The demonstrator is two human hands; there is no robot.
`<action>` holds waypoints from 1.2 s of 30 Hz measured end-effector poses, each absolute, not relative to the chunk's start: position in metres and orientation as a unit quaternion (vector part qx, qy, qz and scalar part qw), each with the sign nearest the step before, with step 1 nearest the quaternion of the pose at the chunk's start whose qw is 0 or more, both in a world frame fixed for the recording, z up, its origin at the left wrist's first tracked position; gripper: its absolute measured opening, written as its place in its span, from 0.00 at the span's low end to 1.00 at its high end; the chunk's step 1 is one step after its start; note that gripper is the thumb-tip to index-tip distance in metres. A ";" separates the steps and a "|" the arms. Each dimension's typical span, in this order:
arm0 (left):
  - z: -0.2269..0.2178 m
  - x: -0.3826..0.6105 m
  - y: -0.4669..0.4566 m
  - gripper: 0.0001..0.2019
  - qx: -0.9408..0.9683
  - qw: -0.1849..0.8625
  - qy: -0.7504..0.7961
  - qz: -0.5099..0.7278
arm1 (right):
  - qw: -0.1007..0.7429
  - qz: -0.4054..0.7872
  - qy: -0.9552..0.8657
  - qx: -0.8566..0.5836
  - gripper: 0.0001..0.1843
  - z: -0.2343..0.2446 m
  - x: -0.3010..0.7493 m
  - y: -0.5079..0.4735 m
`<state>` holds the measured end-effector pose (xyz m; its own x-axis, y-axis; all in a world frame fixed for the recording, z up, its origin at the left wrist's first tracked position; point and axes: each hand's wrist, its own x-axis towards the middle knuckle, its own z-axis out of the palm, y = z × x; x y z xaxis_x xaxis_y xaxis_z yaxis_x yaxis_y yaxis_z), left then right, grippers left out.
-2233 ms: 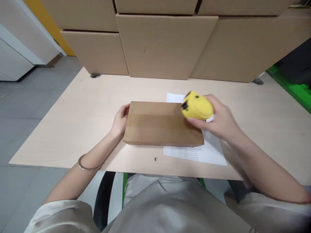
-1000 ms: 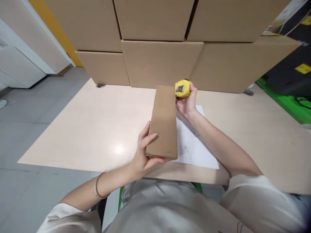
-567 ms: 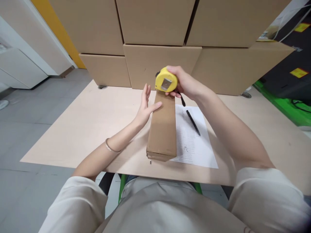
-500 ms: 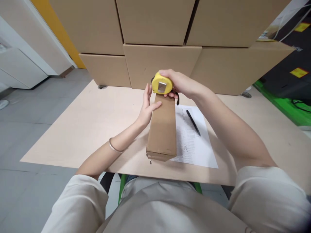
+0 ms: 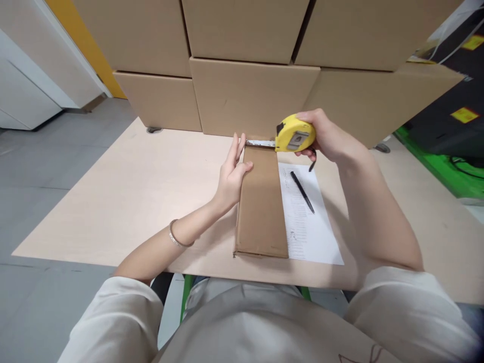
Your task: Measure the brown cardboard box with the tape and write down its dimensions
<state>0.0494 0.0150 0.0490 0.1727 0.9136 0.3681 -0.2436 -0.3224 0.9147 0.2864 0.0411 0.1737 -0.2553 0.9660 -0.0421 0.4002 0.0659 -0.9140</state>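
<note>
1. Has the long cardboard box (image 5: 262,209) lying flat on the pale table (image 5: 170,171), near the middle of its front edge, with a broad face up.
2. Shows the box's long axis running from the table's near edge straight away toward the stacked cartons (image 5: 257,96), with one short end near and the other far.
3. Grips the yellow tape measure (image 5: 295,134) in the right hand (image 5: 325,132), with fingers wrapped round it, beside the box's far right corner; dangles a black strap (image 5: 312,164) below.
4. Points the tape measure's mouth leftward, with the metal blade (image 5: 260,143) drawn out along the far short end, crosswise to the long axis.
5. Rests the left hand (image 5: 231,176) unclenched against the box's left side, with thumb on top and fingers stretched to the blade's tip.
6. Has a black pen (image 5: 302,192) slanting across the printed sheet (image 5: 317,239), just right of the box.
</note>
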 end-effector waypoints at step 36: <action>0.112 -0.074 -0.022 0.49 0.541 0.561 0.541 0.317 | 0.559 0.465 -0.535 -0.430 0.26 0.135 0.280 0.001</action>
<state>-0.0743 -0.0224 0.1124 0.2148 0.9405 -0.2633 0.2296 0.2134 0.9496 0.2804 0.0008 0.1348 -0.0060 0.9803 0.1976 -0.0594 0.1969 -0.9786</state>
